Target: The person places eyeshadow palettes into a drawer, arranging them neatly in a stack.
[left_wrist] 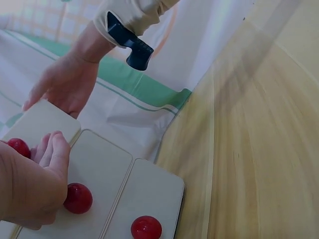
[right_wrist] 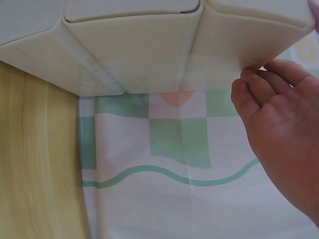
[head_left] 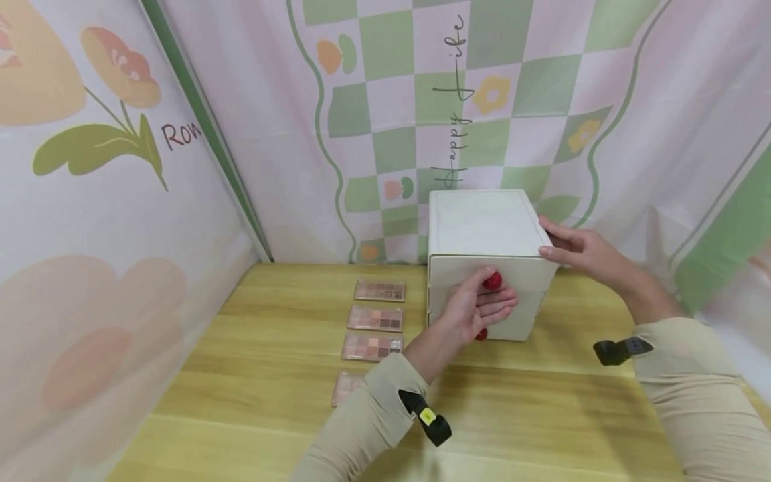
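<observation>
A white three-drawer box (head_left: pixel 482 224) stands on the table against the back curtain, with round red knobs on its drawer fronts. Palm up, my left hand (head_left: pixel 466 311) is at the top drawer's red knob (head_left: pixel 492 280), pinching it between thumb and fingers. Two lower knobs show in the left wrist view: the middle knob (left_wrist: pixel 78 198) just beside the hand and the bottom knob (left_wrist: pixel 146 227). My right hand (head_left: pixel 593 254) touches the box's upper right side, its thumb by the front corner. In the right wrist view its fingertips (right_wrist: pixel 249 74) rest against the side wall.
Left of the box, several makeup palettes lie in a column on the wooden table (head_left: pixel 241 375): a back palette (head_left: pixel 379 290), two middle ones, and a front palette (head_left: pixel 346 388) partly hidden by my left sleeve. Patterned curtains (head_left: pixel 385 100) enclose the table.
</observation>
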`<state>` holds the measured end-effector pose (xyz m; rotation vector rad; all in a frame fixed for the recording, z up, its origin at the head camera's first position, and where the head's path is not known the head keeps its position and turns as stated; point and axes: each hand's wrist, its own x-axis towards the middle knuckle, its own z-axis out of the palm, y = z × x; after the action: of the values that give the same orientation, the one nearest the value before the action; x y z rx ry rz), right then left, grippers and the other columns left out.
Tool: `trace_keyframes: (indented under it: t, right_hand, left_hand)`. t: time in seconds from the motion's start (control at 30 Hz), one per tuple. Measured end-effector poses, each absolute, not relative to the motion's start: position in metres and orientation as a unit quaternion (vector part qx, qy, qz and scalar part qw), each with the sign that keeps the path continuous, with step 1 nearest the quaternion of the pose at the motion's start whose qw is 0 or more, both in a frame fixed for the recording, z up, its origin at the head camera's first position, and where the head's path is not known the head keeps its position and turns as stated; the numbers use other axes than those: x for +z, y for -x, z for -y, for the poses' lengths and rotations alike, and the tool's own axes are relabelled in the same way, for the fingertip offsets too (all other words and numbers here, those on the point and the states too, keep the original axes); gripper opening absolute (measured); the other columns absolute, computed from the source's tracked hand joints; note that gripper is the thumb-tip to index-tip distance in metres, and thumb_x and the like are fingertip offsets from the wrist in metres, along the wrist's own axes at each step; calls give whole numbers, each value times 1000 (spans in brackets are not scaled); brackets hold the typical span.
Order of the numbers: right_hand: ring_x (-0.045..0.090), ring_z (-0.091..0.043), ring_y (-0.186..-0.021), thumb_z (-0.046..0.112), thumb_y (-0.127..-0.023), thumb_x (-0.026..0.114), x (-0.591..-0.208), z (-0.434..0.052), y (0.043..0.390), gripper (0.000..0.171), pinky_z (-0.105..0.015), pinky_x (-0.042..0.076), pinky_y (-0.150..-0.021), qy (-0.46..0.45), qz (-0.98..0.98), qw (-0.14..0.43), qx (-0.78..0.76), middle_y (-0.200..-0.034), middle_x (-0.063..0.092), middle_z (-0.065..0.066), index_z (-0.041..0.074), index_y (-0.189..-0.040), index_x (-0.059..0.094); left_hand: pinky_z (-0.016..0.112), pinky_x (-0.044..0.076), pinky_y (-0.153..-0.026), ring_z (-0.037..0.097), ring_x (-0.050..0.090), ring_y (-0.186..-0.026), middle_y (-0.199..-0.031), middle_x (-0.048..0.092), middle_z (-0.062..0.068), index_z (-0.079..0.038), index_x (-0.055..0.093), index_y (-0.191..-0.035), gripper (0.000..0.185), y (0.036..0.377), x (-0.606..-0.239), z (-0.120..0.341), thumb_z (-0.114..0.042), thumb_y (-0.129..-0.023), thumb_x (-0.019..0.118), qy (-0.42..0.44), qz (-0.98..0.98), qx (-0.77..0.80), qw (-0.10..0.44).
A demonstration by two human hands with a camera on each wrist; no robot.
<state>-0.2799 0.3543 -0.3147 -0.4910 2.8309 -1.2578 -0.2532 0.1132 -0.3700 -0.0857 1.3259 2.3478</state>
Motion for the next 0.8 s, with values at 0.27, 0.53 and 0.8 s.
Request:
trace_keyframes:
  t: [0.27, 0.53, 0.8]
  right_hand:
    - [36, 30, -116, 19, -103, 60, -319, -361, 282, 68, 4, 40, -88, 168, -893, -9, -418, -165, 17, -23, 8, -159, 24]
    - [40, 31, -111, 16, -102, 61, -318, -361, 282, 67, 3, 41, -87, 187, -889, -16, -419, -159, 24, -29, 2, -157, 26]
    - [41, 31, -111, 15, -102, 61, -316, -359, 282, 67, 3, 41, -88, 196, -885, -16, -422, -158, 24, -30, 0, -157, 26]
  left_hand:
    - [42, 60, -92, 37, 73, -109, -111, 75, 25, -7, 73, -98, 30, 244, -371, -110, -36, -94, 67, 22, -481, 846, 228]
    - [39, 62, -88, 34, 75, -105, -104, 78, 21, -7, 73, -102, 30, 235, -370, -107, -35, -94, 67, 22, -483, 844, 231]
    - [37, 63, -86, 33, 76, -103, -104, 77, 22, -6, 74, -102, 31, 224, -370, -103, -35, -94, 68, 13, -488, 841, 234]
